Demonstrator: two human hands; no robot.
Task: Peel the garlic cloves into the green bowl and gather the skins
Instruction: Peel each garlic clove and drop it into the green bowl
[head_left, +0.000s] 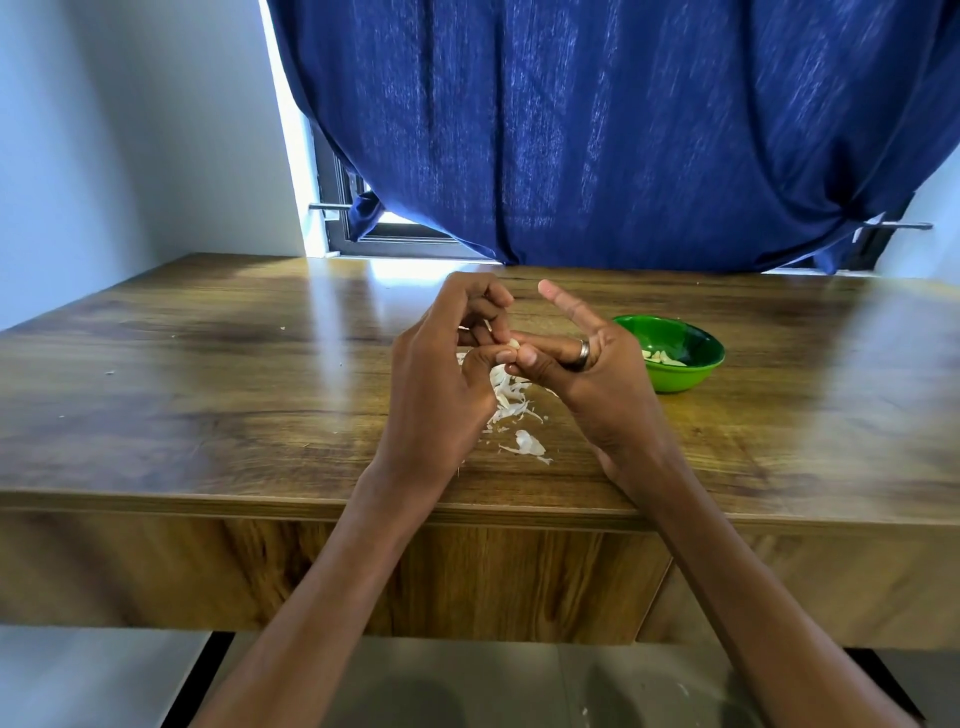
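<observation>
Pale garlic clove (513, 343) mostly hidden between pinching fingers (524, 357).

- Table (208, 374) ran across the view; window (395, 228) and curtain (623, 130) stood behind its far edge.
- Left hand (436, 384) and right hand (592, 364) met over the table's middle, fingertips touching, a garlic clove (513, 343) pinched between them.
- Pile of skins (511, 402) lay on the table directly beneath and between the hands, trailing toward the near edge.
- Bowl (696, 374) sat on the table just right of the right hand, partly hidden behind it; peeled cloves (662, 357) lay inside.
</observation>
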